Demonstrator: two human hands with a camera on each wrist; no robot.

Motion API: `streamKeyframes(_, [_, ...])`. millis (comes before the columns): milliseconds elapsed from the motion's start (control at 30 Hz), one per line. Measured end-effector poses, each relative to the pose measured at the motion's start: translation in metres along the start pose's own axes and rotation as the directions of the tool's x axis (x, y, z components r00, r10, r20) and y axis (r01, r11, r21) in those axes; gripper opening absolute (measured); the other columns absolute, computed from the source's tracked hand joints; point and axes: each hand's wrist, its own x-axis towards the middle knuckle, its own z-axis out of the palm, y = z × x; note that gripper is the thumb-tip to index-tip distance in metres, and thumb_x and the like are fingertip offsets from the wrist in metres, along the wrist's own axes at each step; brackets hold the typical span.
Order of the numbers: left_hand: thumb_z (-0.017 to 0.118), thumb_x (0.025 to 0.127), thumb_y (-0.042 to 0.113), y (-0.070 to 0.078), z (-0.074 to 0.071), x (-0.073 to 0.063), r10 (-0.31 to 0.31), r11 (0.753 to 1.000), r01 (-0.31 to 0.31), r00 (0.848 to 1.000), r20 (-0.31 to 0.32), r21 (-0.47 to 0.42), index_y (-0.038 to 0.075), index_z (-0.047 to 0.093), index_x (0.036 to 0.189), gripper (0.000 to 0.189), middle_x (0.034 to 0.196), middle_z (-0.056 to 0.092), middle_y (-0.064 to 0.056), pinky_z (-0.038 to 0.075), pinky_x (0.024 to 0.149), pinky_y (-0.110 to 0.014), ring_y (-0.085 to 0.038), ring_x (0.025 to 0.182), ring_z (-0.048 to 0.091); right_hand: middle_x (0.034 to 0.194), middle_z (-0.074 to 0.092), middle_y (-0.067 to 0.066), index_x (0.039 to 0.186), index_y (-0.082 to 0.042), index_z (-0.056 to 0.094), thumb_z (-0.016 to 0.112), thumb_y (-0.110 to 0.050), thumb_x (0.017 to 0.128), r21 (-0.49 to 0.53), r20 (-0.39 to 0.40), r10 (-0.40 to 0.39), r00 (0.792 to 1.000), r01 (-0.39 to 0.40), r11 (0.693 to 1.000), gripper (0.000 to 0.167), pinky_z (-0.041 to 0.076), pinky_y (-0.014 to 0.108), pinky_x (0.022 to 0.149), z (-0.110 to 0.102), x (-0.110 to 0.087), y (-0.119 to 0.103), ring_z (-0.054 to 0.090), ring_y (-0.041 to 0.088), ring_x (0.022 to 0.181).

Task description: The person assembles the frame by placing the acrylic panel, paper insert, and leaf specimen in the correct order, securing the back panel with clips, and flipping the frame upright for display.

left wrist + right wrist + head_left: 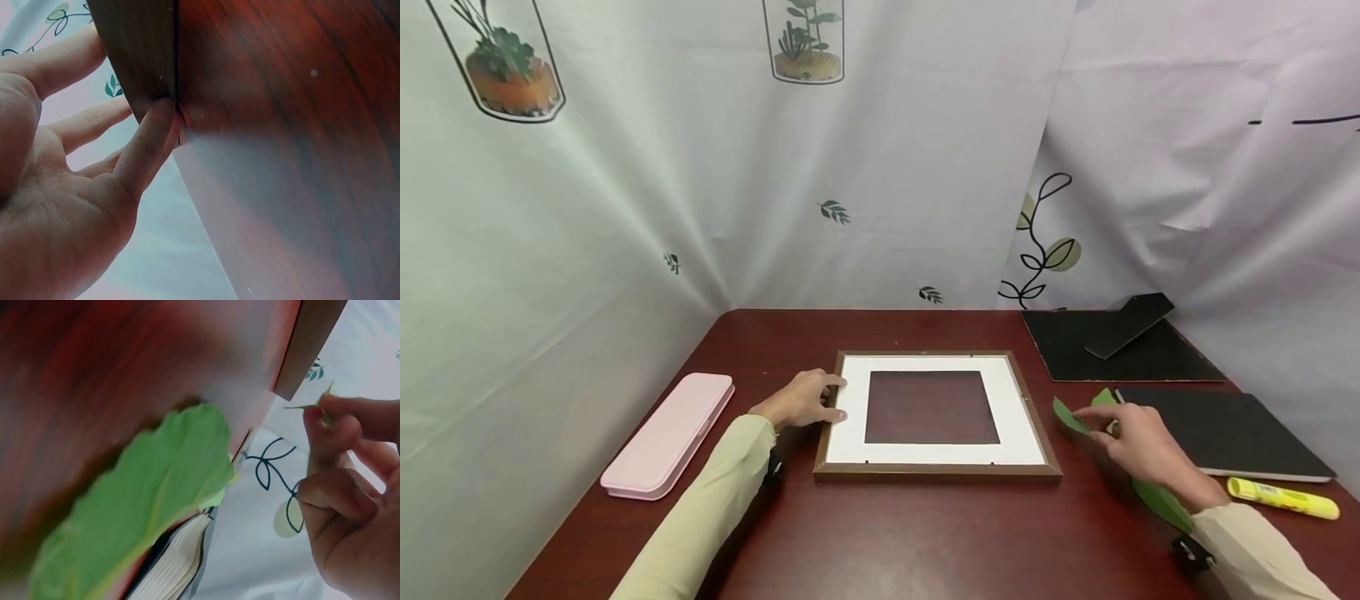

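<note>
A brown picture frame [936, 472] lies flat on the table, with a white mat [932, 454] around a rectangular opening. At its left side my left hand [801, 398] holds the frame, thumb and a finger reaching over the mat. The left wrist view shows fingertips [161, 115] against the frame's edge [140, 50]. To the right of the frame, my right hand [1142, 442] pinches a green leaf [1067, 415] between thumb and fingers. Another leaf [1161, 504] lies under the right wrist, large and near in the right wrist view [150, 487]. More green shows behind the right fingers.
A pink case [670, 433] lies at the left. A black frame backing [1060, 342] with its stand raised sits at the back right. Nearer are a black-covered book [1217, 429] and a yellow glue stick [1281, 497]. Printed cloth walls [880, 167] border the table.
</note>
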Motion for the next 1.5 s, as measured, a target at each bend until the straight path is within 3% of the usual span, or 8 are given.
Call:
streamKeyframes(200, [0.079,0.087,0.024,-0.001,0.003,-0.001,-0.026,0.999,0.026,1.000,0.005,-0.036,0.005,0.057,0.141,0.061,0.135,0.056,-0.022,0.054,0.093,-0.043,-0.032,0.118,0.062,0.090,0.073,0.004,0.106,-0.010,0.079,0.075,0.001,0.083,0.004,-0.105,-0.055,0.993,0.056,0.998,0.026,0.033,0.023,0.050,0.004,0.006,-0.011,0.039,0.002,0.057])
streamKeyframes(333, [0.079,0.088,0.024,0.001,0.002,-0.002,-0.019,0.999,0.019,1.000,0.008,-0.026,0.004,0.057,0.141,0.061,0.134,0.056,-0.023,0.054,0.093,-0.043,-0.032,0.118,0.062,0.090,0.072,0.003,0.102,-0.011,0.080,0.075,0.001,0.083,0.003,-0.122,-0.085,0.989,0.086,0.996,0.022,0.035,0.022,0.053,0.006,0.015,-0.021,0.042,0.003,0.063])
streamKeyframes(467, [0.077,0.089,0.025,0.003,-0.001,0.000,0.000,1.000,0.000,1.000,0.031,-0.003,0.003,0.055,0.142,0.061,0.134,0.056,-0.023,0.054,0.094,-0.044,-0.032,0.117,0.061,0.093,0.074,0.006,0.099,-0.010,0.081,0.074,0.000,0.084,0.022,-0.088,-0.095,0.992,0.097,0.995,0.019,0.039,0.021,0.055,0.007,0.030,-0.034,0.049,0.005,0.065])
streamKeyframes(633, [0.076,0.091,0.025,0.005,-0.005,0.003,0.017,0.998,-0.019,0.999,0.041,0.053,0.001,0.054,0.142,0.061,0.137,0.056,-0.023,0.050,0.101,-0.047,-0.035,0.125,0.056,0.095,0.077,0.010,0.097,-0.009,0.081,0.072,-0.001,0.086,0.048,-0.009,-0.124,0.992,0.125,0.991,0.016,0.040,0.023,0.058,0.012,0.064,-0.052,0.053,0.009,0.067])
streamKeyframes(800, [0.075,0.091,0.025,0.007,-0.006,0.005,0.037,0.995,-0.043,0.997,0.063,0.095,-0.001,0.055,0.140,0.059,0.137,0.056,-0.024,0.046,0.106,-0.050,-0.038,0.131,0.052,0.093,0.077,0.010,0.098,-0.007,0.081,0.067,0.000,0.089,0.075,0.085,-0.066,0.994,0.060,0.995,0.018,0.042,0.026,0.057,0.026,0.099,-0.071,0.055,0.014,0.069])
streamKeyframes(1033, [0.074,0.092,0.024,0.007,-0.009,0.008,0.055,0.992,-0.062,0.996,0.065,0.107,-0.002,0.054,0.140,0.058,0.137,0.056,-0.026,0.045,0.107,-0.052,-0.040,0.131,0.051,0.095,0.077,0.010,0.095,-0.009,0.081,0.067,0.000,0.088,0.165,0.128,-0.023,0.991,0.002,0.986,0.018,0.042,0.027,0.060,0.043,0.134,-0.098,0.058,0.019,0.077])
streamKeyframes(1367, [0.071,0.094,0.024,0.008,-0.007,0.005,0.030,0.993,-0.039,0.996,0.081,0.113,-0.002,0.053,0.140,0.056,0.138,0.053,-0.026,0.043,0.108,-0.051,-0.039,0.132,0.049,0.096,0.077,0.007,0.091,-0.010,0.081,0.068,-0.001,0.088,0.172,0.151,0.012,0.988,-0.038,0.984,0.016,0.053,0.032,0.073,0.069,0.147,-0.119,0.066,0.022,0.090])
streamKeyframes(1500, [0.071,0.094,0.023,0.010,-0.005,0.005,0.027,0.992,-0.036,0.997,0.072,0.120,-0.001,0.054,0.140,0.054,0.136,0.054,-0.025,0.043,0.109,-0.050,-0.039,0.131,0.049,0.097,0.077,0.006,0.091,-0.011,0.081,0.067,-0.001,0.088,0.182,0.163,0.021,0.986,-0.051,0.982,0.018,0.053,0.032,0.071,0.075,0.149,-0.123,0.066,0.021,0.089])
